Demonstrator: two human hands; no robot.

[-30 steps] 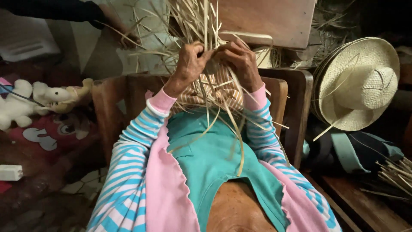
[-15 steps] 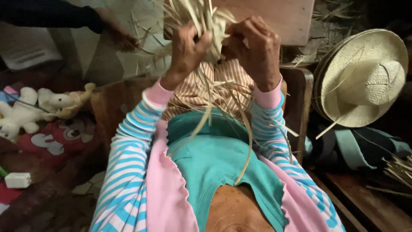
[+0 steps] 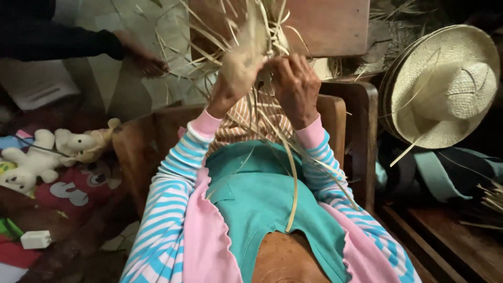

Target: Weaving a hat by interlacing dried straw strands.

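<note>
Many pale straw strands (image 3: 246, 36) fan out stiff and dry from the weave we hold up before us, with longer loose ends trailing down over our teal apron (image 3: 262, 194). In the head view our left hand (image 3: 238, 71) and right hand (image 3: 296, 84) are raised side by side, fingers curled and pinching the strands where they cross, so the bundle sits right between the two grips and sprays upward above them. Beyond it stands a wooden chair (image 3: 346, 110), and a finished straw hat (image 3: 445, 86) leans at the right, well apart. Another person's hand (image 3: 144, 57) in a dark sleeve reaches into the outer strands at upper left. White plush toys (image 3: 50, 154) lie low on the left.
</note>
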